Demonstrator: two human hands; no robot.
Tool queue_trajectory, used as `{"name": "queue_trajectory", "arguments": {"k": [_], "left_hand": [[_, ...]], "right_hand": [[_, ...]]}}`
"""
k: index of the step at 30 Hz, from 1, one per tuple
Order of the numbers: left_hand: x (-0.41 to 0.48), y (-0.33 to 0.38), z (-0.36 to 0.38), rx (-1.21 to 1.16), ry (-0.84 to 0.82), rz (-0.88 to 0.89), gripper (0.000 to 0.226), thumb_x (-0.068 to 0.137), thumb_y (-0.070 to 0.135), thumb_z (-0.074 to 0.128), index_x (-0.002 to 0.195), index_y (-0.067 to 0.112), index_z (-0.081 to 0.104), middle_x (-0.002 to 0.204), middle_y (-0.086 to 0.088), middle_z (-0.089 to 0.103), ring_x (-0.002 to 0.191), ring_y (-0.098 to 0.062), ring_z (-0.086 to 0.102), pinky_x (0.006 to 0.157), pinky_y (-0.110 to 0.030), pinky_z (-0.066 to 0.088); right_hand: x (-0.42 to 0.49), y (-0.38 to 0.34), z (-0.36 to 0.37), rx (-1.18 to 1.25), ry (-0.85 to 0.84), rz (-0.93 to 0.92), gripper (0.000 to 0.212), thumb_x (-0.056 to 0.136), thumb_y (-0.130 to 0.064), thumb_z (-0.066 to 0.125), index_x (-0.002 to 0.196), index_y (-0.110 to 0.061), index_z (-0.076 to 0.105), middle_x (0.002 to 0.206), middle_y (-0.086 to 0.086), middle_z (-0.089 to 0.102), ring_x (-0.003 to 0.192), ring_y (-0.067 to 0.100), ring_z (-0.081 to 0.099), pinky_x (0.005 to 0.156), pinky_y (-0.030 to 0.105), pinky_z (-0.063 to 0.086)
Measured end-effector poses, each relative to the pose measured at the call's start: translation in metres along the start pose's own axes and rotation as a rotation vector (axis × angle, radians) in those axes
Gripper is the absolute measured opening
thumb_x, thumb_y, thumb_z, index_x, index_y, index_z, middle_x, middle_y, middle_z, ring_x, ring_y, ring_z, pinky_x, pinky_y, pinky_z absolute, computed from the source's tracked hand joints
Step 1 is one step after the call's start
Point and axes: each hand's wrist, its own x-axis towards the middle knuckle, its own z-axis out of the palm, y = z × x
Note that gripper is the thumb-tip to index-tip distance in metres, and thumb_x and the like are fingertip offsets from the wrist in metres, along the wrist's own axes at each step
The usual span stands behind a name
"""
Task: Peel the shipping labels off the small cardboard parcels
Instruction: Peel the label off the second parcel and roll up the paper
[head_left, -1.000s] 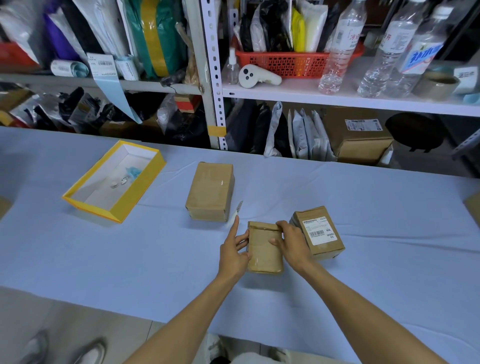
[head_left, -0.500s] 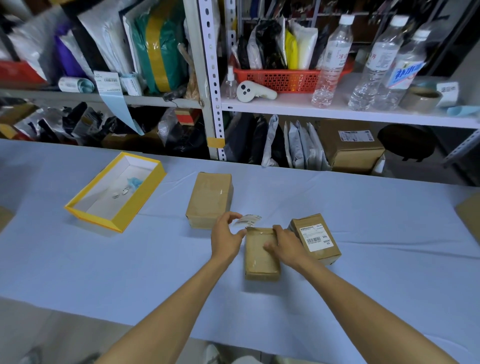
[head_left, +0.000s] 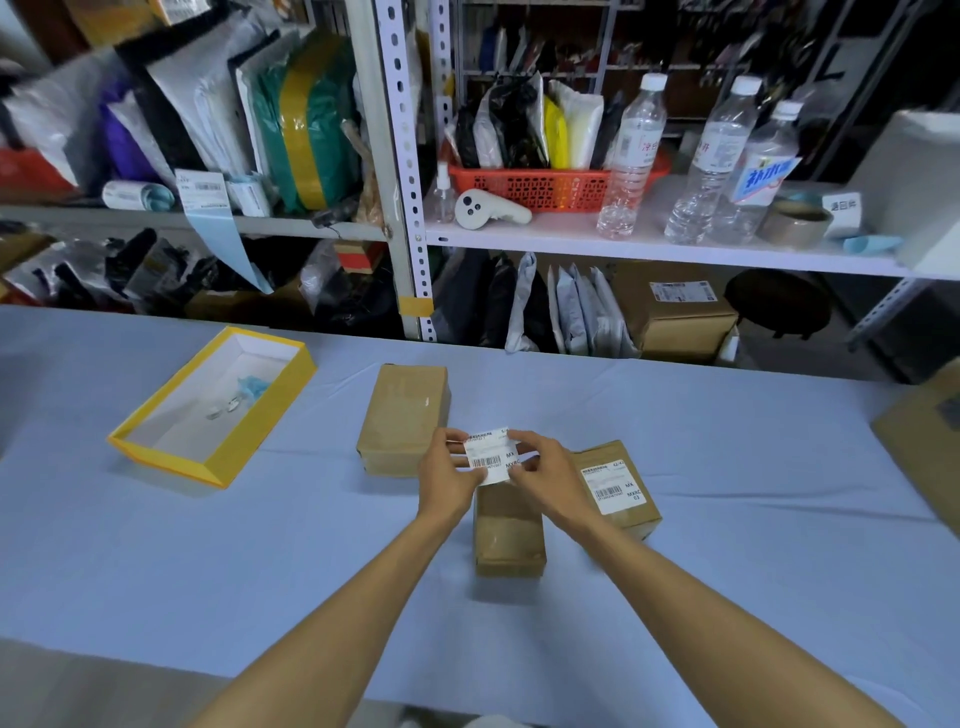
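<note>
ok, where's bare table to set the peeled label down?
Free: wide cloth right of the labelled parcel, and the near strip below the yellow tray. Crowded: centre, where both hands hold the label over three parcels.

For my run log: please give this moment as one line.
left hand: holds peeled label | right hand: holds same label | near parcel: bare | right parcel: labelled

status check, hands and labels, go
Left hand and right hand both pinching peeled label, clear of near parcel. Right parcel label still on. Nothing in the way.
</note>
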Motion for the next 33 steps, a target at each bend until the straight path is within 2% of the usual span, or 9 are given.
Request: {"name": "queue_trajectory", "arguments": {"k": [5,7,11,15,18,22,26,30,33], "left_hand": [[0.002,-0.005,0.001,-0.016,-0.082,-0.021,0.045,0.069,-0.012,0.074,0.108,0.004,0.056,0.098,-0.010,0.066,0.082,-0.016,0.065,0.063,-0.015,0.054],[0.002,-0.005,0.003,-0.003,-0.111,-0.013,0.042,0.069,-0.009,0.076,0.106,0.004,0.059,0.094,-0.007,0.068,0.082,-0.015,0.066,0.067,-0.018,0.055],[-0.001,-0.005,0.007,0.020,-0.144,0.007,0.023,0.072,-0.005,0.075,0.091,0.004,0.066,0.082,-0.006,0.069,0.078,-0.018,0.067,0.067,-0.018,0.055],[-0.004,-0.004,0.012,0.109,-0.149,0.055,0.004,0.082,0.011,0.072,0.082,0.007,0.071,0.073,-0.001,0.069,0.067,-0.011,0.064,0.058,-0.015,0.048],[-0.003,-0.001,0.015,0.160,-0.135,0.058,0.013,0.086,0.019,0.069,0.083,0.007,0.073,0.075,-0.003,0.071,0.068,-0.015,0.065,0.057,-0.019,0.052],[0.000,0.004,0.025,0.144,-0.165,-0.077,0.019,0.082,0.022,0.072,0.069,0.009,0.075,0.067,-0.006,0.072,0.070,-0.021,0.070,0.074,-0.035,0.060],[-0.001,0.013,0.036,-0.029,-0.162,-0.220,0.018,0.081,0.022,0.074,0.072,0.007,0.076,0.076,-0.009,0.075,0.073,-0.020,0.074,0.082,-0.037,0.060],[0.000,0.017,0.032,-0.264,-0.017,-0.324,0.015,0.078,0.002,0.075,0.066,0.003,0.067,0.075,-0.016,0.070,0.075,-0.029,0.071,0.083,-0.040,0.059],[-0.002,0.015,0.027,-0.266,0.023,-0.347,0.013,0.078,-0.002,0.074,0.071,0.004,0.064,0.072,-0.012,0.066,0.070,-0.028,0.069,0.080,-0.036,0.059]], "right_hand": [[0.001,0.008,-0.002,-0.015,0.004,-0.006,0.035,0.072,0.004,0.068,0.105,-0.004,0.071,0.087,0.006,0.071,0.079,0.016,0.066,0.077,0.036,0.055],[0.002,0.009,-0.001,-0.033,0.015,0.034,0.030,0.074,0.002,0.069,0.103,-0.003,0.071,0.089,0.009,0.071,0.084,0.020,0.067,0.079,0.032,0.054],[0.005,0.006,-0.002,-0.087,0.036,-0.007,0.013,0.071,-0.002,0.074,0.076,-0.014,0.071,0.075,-0.004,0.061,0.070,0.013,0.060,0.068,0.027,0.048],[0.008,0.009,-0.007,-0.078,0.051,-0.016,0.018,0.071,-0.004,0.074,0.066,-0.017,0.063,0.080,-0.003,0.059,0.075,0.012,0.061,0.066,0.024,0.046],[0.005,0.010,-0.006,-0.041,0.092,-0.026,0.018,0.075,0.001,0.067,0.067,-0.014,0.061,0.065,0.001,0.064,0.060,0.012,0.061,0.059,0.024,0.048],[0.002,0.012,-0.002,-0.022,0.162,-0.015,0.017,0.081,0.000,0.067,0.088,-0.014,0.060,0.071,0.005,0.065,0.067,0.017,0.065,0.061,0.031,0.054],[0.004,0.012,-0.005,0.009,0.219,-0.018,0.008,0.081,-0.004,0.067,0.077,-0.009,0.072,0.071,0.003,0.071,0.070,0.015,0.068,0.063,0.025,0.052],[0.005,0.003,-0.011,0.090,0.025,0.013,0.019,0.082,-0.006,0.068,0.099,-0.008,0.076,0.094,0.001,0.075,0.088,0.005,0.068,0.078,0.016,0.051],[0.011,-0.006,-0.014,0.013,-0.050,-0.031,0.018,0.077,-0.011,0.076,0.095,-0.010,0.077,0.087,0.001,0.074,0.079,0.006,0.068,0.071,0.018,0.051]]}}
